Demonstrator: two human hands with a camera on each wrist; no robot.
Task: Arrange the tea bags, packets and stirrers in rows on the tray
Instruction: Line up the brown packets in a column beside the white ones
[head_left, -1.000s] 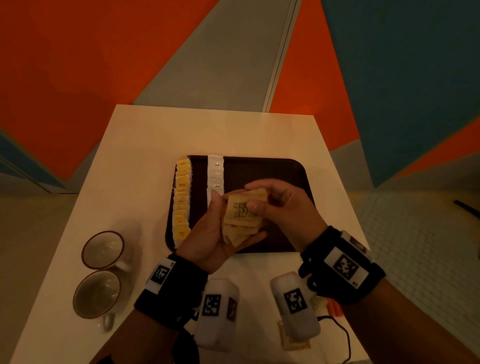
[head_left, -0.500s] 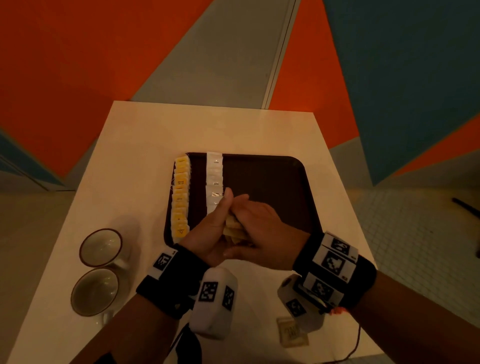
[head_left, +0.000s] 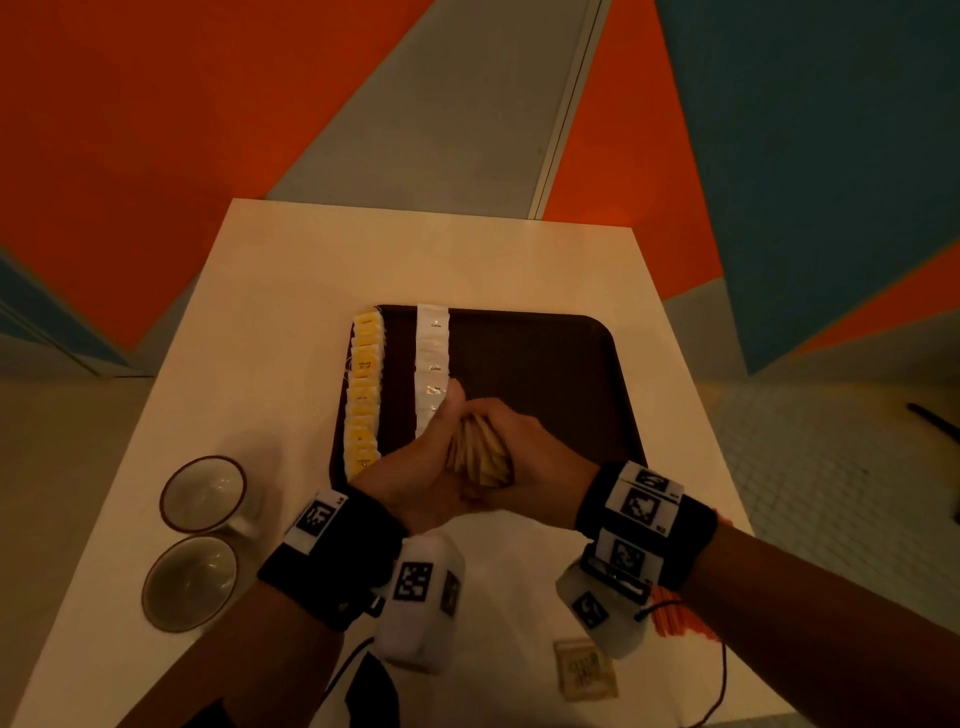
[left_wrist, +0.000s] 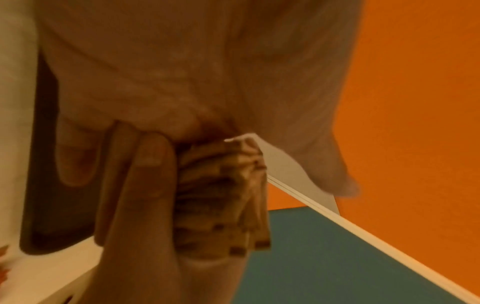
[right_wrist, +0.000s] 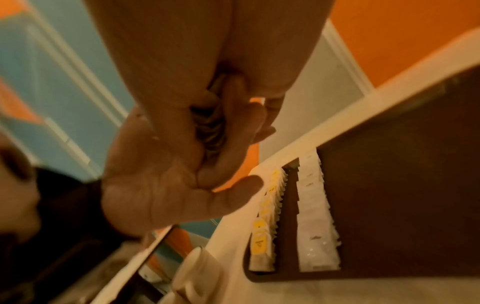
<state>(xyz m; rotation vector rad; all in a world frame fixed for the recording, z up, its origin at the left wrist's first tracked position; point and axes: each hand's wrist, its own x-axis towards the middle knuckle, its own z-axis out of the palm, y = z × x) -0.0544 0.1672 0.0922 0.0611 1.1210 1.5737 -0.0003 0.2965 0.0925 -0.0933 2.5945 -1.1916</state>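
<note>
- Brown paper packets (head_left: 480, 457), a stack pressed between both hands; exact count not readable, edges fanned.
- Left hand (head_left: 415, 467) and right hand (head_left: 530, 457) are together, both clamped on the stack, over the near part of the tray (head_left: 545, 364); the fingers hide most of it.
- Beyond the left hand: one row of yellow tea bags (head_left: 363, 395) and one row of white packets (head_left: 432, 364), the near end covered by the thumb.
- Left of the left wrist: two cups (head_left: 202, 493).
- Under the right wrist: one loose brown packet (head_left: 584, 673); orange stirrers (head_left: 675, 618), mostly hidden.
</note>
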